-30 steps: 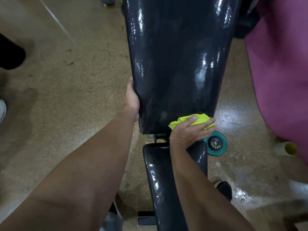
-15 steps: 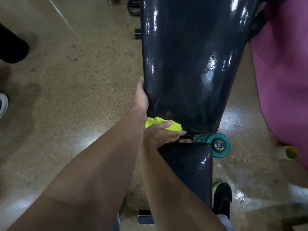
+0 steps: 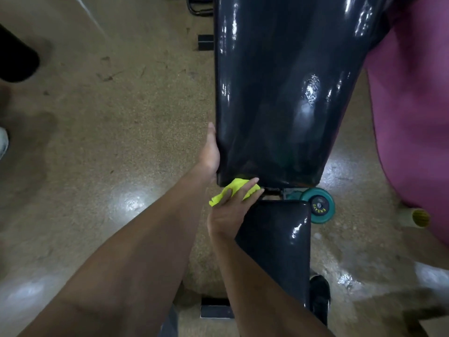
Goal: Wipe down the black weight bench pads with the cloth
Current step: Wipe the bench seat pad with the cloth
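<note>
Most of the yellow cloth [image 3: 237,189] sits under the right hand [image 3: 229,212], only bits poke out past its fingers [image 3: 247,189]. Left hand [image 3: 211,152] fingers wrap behind the back pad [image 3: 279,93] edge, can't see them. That pad runs off the top; the seat pad [image 3: 279,242] disappears behind the right forearm.
</note>
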Action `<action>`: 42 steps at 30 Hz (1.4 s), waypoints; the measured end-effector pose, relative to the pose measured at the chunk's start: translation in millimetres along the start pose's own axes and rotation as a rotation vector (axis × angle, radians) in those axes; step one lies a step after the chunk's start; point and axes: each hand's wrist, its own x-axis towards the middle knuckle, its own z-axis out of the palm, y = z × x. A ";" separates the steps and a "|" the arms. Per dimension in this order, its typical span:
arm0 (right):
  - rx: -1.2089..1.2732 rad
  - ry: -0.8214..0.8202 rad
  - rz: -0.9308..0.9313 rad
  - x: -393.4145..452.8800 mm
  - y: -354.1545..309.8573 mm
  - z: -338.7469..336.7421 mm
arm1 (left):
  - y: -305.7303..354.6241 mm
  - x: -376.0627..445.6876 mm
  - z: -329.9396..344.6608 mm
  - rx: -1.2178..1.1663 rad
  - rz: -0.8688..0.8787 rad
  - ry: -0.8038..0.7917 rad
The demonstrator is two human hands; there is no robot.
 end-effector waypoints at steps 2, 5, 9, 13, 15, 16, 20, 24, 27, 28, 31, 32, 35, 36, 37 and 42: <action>0.032 -0.140 -0.056 1.2 9.5 -21.8 | -25.1 -4.9 -3.5 0.062 -0.008 0.050; 0.064 -0.306 -0.164 7.1 31.4 -71.3 | -71.1 -13.6 -16.1 0.206 -0.107 0.169; 0.071 -0.338 -0.258 39.6 48.7 -127.8 | -124.0 -12.3 -25.5 0.365 -0.234 0.191; -0.139 -0.385 -0.343 84.7 74.8 -164.1 | -133.5 -22.8 -21.6 0.526 -0.195 0.156; -0.338 -0.397 -0.360 95.9 83.6 -159.0 | -135.4 -23.1 -21.8 0.509 -0.174 0.175; -0.428 -0.392 -0.387 95.9 85.3 -151.8 | -136.2 -21.5 -23.3 0.491 -0.172 0.180; -0.706 -0.295 -0.528 86.7 99.5 -124.7 | -140.5 -22.6 -18.4 0.409 -0.175 0.244; -0.779 -0.218 -0.443 80.9 103.0 -125.6 | -143.2 -28.8 -15.5 0.278 -0.193 0.280; -0.813 -0.133 -0.395 87.6 110.5 -136.5 | -146.0 -32.8 -16.8 0.175 -0.237 0.280; -0.824 -0.121 -0.385 90.8 109.9 -138.2 | -148.6 -32.2 -17.3 0.135 -0.248 0.294; -0.837 -0.169 -0.436 94.3 102.5 -131.9 | -162.6 -19.1 -22.6 0.061 -0.272 0.284; -0.817 -0.187 -0.481 92.9 102.0 -129.1 | -160.6 -21.3 -22.1 0.049 -0.285 0.285; -0.731 -0.255 -0.555 87.4 109.6 -134.8 | -154.9 -31.3 -19.0 0.032 -0.317 0.279; -0.722 -0.256 -0.565 88.4 114.8 -140.4 | -152.0 -35.0 -17.5 0.021 -0.323 0.266; -0.723 -0.239 -0.563 91.4 119.4 -145.6 | -152.3 -35.0 -17.8 0.007 -0.327 0.261; -0.708 -0.137 -0.257 106.5 107.6 -135.8 | -156.1 -34.4 -17.8 -0.059 -0.361 0.236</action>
